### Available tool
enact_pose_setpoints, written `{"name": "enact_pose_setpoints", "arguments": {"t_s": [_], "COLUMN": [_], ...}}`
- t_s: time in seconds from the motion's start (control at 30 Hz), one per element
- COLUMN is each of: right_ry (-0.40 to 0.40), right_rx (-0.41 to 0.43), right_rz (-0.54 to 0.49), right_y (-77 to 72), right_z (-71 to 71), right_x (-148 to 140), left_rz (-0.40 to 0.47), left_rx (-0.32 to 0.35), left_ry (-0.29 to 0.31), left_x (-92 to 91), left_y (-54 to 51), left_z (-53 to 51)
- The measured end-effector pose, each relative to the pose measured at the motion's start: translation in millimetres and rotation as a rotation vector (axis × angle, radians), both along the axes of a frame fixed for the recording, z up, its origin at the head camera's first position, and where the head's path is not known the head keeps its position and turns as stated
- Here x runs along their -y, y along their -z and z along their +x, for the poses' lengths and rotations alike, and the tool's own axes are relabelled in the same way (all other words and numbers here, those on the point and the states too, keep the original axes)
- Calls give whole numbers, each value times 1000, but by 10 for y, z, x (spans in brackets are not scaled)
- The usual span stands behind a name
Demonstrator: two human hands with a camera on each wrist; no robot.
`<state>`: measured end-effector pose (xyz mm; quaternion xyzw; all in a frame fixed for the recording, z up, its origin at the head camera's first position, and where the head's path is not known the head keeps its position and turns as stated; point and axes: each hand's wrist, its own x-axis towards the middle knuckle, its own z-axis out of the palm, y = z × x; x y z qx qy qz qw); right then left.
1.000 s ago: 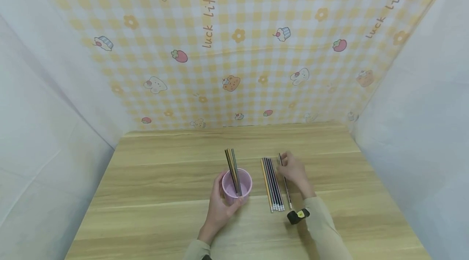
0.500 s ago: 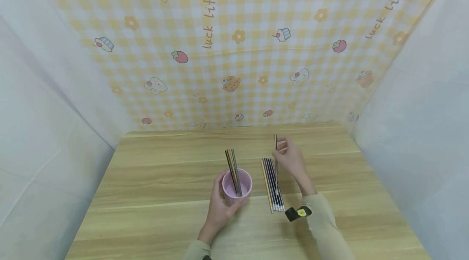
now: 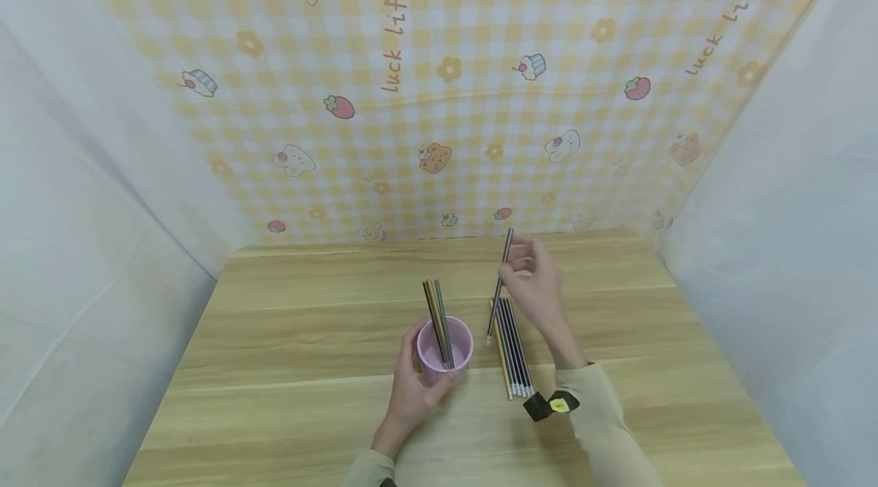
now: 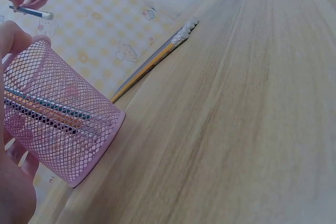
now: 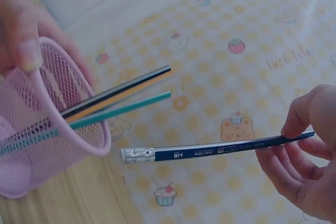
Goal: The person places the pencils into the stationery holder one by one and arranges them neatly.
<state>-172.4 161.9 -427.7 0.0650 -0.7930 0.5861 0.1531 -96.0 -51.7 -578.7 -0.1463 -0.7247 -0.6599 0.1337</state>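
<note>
A pink mesh pen cup (image 3: 458, 350) stands upright on the table, gripped by my left hand (image 3: 411, 392) with the thumb at its near rim. Several pencils (image 3: 435, 312) lean inside it, black, yellow and green among them. My right hand (image 3: 538, 281) pinches a dark blue pencil (image 5: 210, 150) near its far end, raised above the table. Its eraser end points down toward the cup, apart from the rim in the right wrist view. Below and beside that hand, a row of pencils (image 3: 513, 350) lies on the table, one yellow and the others dark, eraser ends toward me.
The wood-grain table (image 3: 288, 365) reaches back to a yellow checked cloth (image 3: 384, 129) hanging behind it. White sheets (image 3: 82, 243) hang at both sides. A black band with a yellow tag (image 3: 559, 403) sits at the right wrist.
My right hand has lifted the dark pencil off the table and moved it up and left past the row, its eraser end swinging toward the cup. The left hand and cup stay put.
</note>
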Motion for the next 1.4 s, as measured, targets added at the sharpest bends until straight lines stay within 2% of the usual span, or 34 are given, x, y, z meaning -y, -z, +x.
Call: {"name": "enact_pose_setpoints", "arguments": {"t_s": [0.1,0.23,0.33,0.43,0.5,0.73,0.87,1.03,1.27,1.4], "right_ry": [-5,0,-17,-58,-83,-145,-206,-236,-242,-223], "right_rx": [-41,-92,-98,-87,-75,-100,-108,-111,-33,-38], "right_rz": [-54,-81,-75,-53,-23,94,130,214,249,270], "right_y": [-9,-38,-133,-188,-125,292,382,454,529,565], "right_z": [9,48,128,192,186,70,70,71,80,76], "right_x": [89,221,309,379,409,470,483,494,524,523], "left_rz": [-15,-25,-10,1,7,-8,-22,-19,-22,-33], "left_rx": [7,10,6,2,-4,3,17,13,31,30], "left_ry": [0,-13,-14,0,5,13,14,19,-3,-20], "left_x": [-7,-23,-22,-7,2,14,18,11,-17,-29], "left_y": [-150,-188,-43,-15,-8,-18,-3,2,8,-11], "left_z": [45,54,9,-1,-2,-3,-2,-4,-13,-5]}}
